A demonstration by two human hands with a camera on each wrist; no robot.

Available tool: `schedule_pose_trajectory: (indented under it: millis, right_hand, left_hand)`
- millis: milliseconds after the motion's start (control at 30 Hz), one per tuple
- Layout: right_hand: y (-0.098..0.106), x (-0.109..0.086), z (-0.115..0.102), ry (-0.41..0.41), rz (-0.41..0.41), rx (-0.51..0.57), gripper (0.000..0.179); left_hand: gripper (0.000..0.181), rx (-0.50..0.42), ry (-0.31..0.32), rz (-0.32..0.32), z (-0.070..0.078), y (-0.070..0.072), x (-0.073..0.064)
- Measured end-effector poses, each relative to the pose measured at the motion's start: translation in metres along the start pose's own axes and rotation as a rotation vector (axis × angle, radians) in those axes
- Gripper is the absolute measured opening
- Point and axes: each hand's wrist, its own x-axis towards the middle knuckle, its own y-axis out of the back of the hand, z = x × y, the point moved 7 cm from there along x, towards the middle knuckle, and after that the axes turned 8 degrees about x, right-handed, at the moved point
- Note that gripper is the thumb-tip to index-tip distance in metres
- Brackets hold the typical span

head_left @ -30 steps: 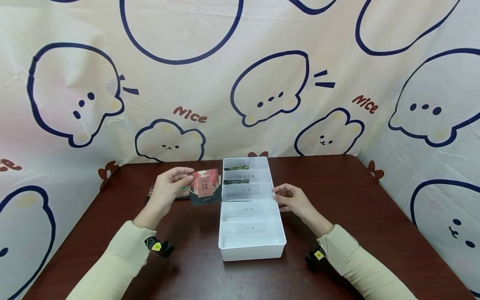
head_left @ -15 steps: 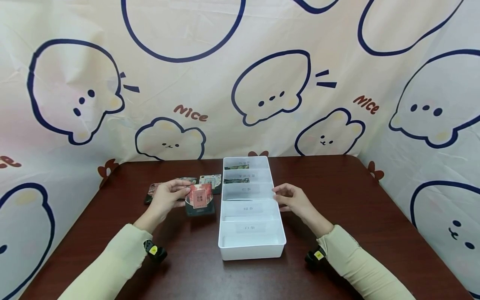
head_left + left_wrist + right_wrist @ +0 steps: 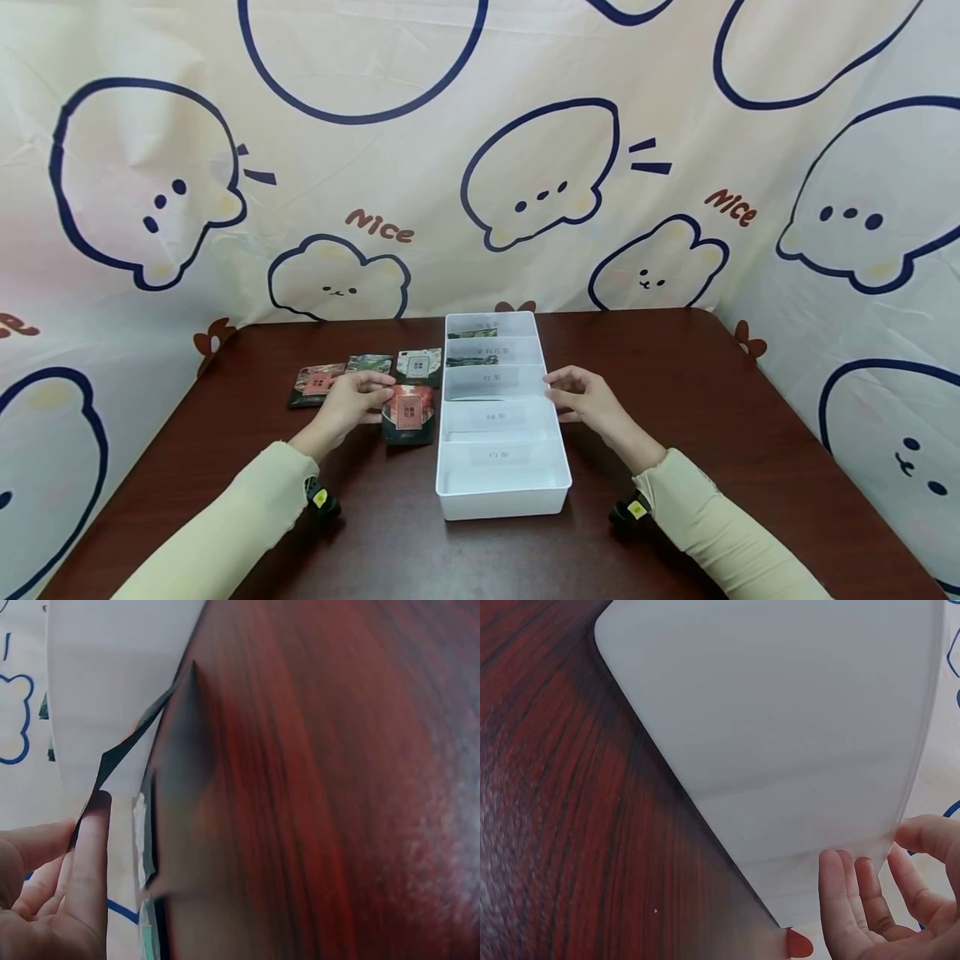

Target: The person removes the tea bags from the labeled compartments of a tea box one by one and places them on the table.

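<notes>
In the head view my left hand [image 3: 347, 410] pinches the upper left edge of a square tea packet [image 3: 408, 414], red above and dark green below, left of a white divided box [image 3: 504, 505]. The left wrist view shows this packet [image 3: 129, 752] nearly edge-on between thumb and fingers. Whether its lower edge touches the table cannot be told. At the box's right side, my right hand [image 3: 588, 402] touches the rim with loosely bent fingertips. Up close, the right hand [image 3: 896, 900] has its thumb at the rim and its other fingers beside the outer wall.
Three more tea packets lie behind the left hand: a red one [image 3: 313, 385], a green one [image 3: 369, 363] and a pale one [image 3: 418, 365]. Labelled compartments divide the box; packets [image 3: 472, 361] show in the two far ones. A printed cloth [image 3: 435, 183] hangs behind the brown table [image 3: 675, 367].
My left hand has lowered the tea packet and brought it nearer the front, then slightly right towards the box. The packets behind are now more exposed. My right hand has stayed at the rim.
</notes>
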Motion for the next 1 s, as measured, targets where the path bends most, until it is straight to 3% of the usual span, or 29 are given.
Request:
schedule_pose_trajectory:
  millis: [367,1000]
  right_hand:
    - [0.0,0.001,0.001,0.007,-0.007,-0.008,0.027]
    - [0.0,0.0,0.0,0.016,-0.009,-0.008,0.028]
  left_hand:
    - [0.028,0.115,0.031,-0.007,-0.003,-0.01,0.007]
    - [0.024,0.409,0.008,0.029,-0.005,-0.021,0.016]
